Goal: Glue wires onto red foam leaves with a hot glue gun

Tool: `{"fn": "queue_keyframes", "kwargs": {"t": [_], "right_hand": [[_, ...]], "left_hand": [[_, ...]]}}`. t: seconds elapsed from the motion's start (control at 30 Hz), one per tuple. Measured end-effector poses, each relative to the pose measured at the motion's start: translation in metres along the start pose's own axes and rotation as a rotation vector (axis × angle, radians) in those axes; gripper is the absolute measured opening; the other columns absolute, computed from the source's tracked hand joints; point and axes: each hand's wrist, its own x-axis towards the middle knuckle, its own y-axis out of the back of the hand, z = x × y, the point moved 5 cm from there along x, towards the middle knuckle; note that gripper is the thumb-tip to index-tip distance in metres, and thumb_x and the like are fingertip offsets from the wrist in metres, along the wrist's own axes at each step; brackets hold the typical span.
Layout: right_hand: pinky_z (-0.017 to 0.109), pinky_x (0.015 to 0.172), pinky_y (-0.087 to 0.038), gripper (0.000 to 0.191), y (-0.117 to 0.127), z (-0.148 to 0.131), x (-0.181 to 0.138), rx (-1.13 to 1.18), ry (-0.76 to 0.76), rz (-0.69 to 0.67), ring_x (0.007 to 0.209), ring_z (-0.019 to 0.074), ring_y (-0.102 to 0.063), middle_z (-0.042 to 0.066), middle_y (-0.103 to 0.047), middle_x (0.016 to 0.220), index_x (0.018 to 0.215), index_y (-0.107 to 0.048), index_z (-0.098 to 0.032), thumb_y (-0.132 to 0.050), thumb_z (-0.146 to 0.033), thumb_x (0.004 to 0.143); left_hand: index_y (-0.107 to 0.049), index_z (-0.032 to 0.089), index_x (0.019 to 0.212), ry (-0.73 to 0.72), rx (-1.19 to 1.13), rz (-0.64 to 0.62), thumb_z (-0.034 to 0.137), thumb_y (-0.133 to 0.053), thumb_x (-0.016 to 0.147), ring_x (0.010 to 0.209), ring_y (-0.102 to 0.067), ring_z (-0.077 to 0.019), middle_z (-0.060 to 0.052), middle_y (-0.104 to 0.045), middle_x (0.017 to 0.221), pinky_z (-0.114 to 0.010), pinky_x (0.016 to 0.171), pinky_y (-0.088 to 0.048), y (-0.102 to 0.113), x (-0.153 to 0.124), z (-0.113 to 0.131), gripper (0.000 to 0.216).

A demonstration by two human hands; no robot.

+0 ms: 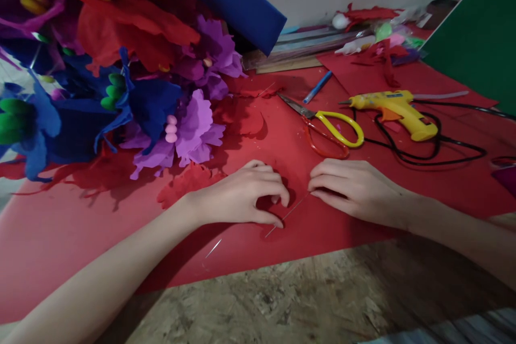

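Note:
A thin pale strand (pixel 294 208), wire or thread, runs slantwise over the red sheet between my hands. My right hand (pixel 349 188) has its fingertips closed together at the strand's upper end. Near its lower end is my left hand (pixel 258 193), thumb and forefinger apart in a curved gap, the thumb tip at the strand. The other left fingers are partly hidden. A short thin silvery piece (pixel 213 248) lies on the sheet below my left wrist. Beyond my hands rest scissors (pixel 341 128) with one yellow and one red handle.
Red sheet (pixel 258 255) covers the rough wooden board (pixel 290 301). A yellow glue gun (pixel 397 110) with a looping black cord lies at right, a blue pen (pixel 317 87) behind the scissors. Purple (pixel 195 123), blue and red paper flowers crowd the left. A green panel (pixel 479 37) leans right.

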Motion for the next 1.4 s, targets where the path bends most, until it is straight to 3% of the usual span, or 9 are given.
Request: {"fn": "queue_keyframes", "kwargs": {"t": [0.37,1.4], "right_hand": [[0.026,0.073,-0.042,0.019,-0.0071,0.0078,-0.0006,0.147,-0.055,-0.108,0.074,0.0113,-0.052,0.003,-0.059,0.077,0.075,-0.057,-0.017,-0.041,-0.022,0.085],[0.024,0.068,-0.039,0.023,-0.0096,0.0041,-0.0004,0.081,-0.021,-0.127,0.071,0.0121,-0.049,0.004,-0.058,0.077,0.075,-0.057,-0.013,-0.037,-0.019,0.087]], "left_hand": [[-0.057,0.019,0.085,-0.021,-0.013,0.020,0.035,-0.066,0.073,0.076,-0.048,-0.0129,0.002,-0.057,0.078,-0.026,0.081,-0.029,-0.0002,0.0003,0.0000,0.022],[-0.057,0.018,0.086,-0.029,-0.038,0.000,0.034,-0.066,0.072,0.077,-0.047,-0.0134,0.001,-0.058,0.079,-0.026,0.081,-0.028,-0.0002,0.0002,-0.0009,0.023]]}}
